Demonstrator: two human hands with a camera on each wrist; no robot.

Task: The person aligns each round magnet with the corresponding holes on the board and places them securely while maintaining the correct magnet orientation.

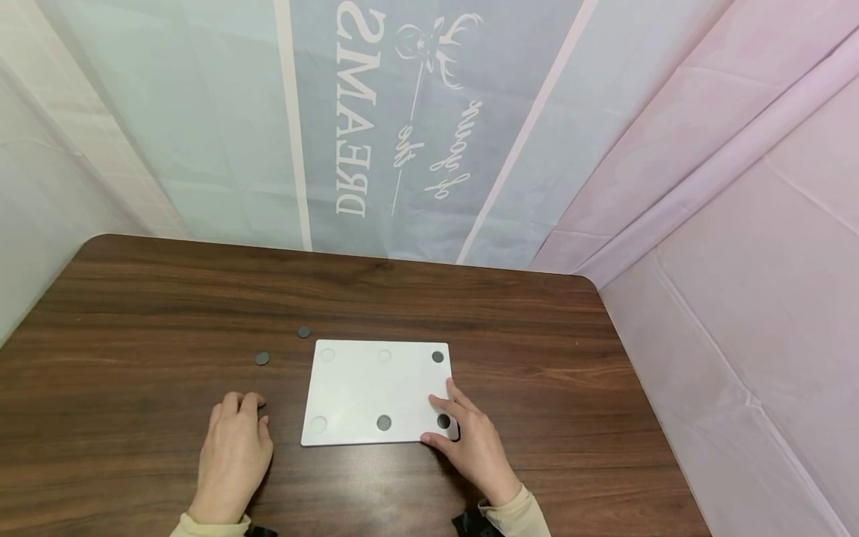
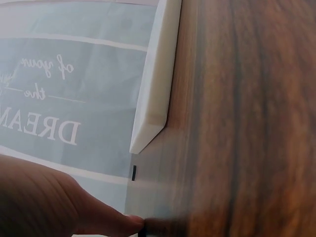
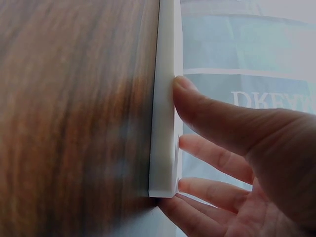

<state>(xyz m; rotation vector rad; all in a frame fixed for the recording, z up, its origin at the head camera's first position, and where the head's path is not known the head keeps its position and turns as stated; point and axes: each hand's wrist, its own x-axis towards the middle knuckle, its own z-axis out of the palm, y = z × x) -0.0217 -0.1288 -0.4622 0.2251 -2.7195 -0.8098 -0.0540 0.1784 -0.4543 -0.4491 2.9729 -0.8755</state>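
A white board (image 1: pixel 362 388) has round recesses; dark discs sit in the far right (image 1: pixel 438 357), near middle (image 1: pixel 383 423) and near right (image 1: pixel 444 421) ones. My right hand (image 1: pixel 476 447) rests at the board's right end, thumb at the near edge and fingers spread around the near right disc. In the right wrist view its thumb and fingertips (image 3: pixel 185 84) touch the board (image 3: pixel 165 123). Left of the board, my left hand (image 1: pixel 235 455) rests on the table, fingers loosely bent; its thumb (image 2: pixel 113 219) shows in the left wrist view. What lies under its fingers is hidden.
Two loose dark discs lie on the brown wooden table (image 1: pixel 537 358), one (image 1: pixel 304 332) just off the board's far left corner, the other (image 1: pixel 262 358) beyond my left hand. A printed curtain (image 1: pixel 416 134) hangs behind the table, and pale fabric (image 1: pixel 758 298) covers the right side.
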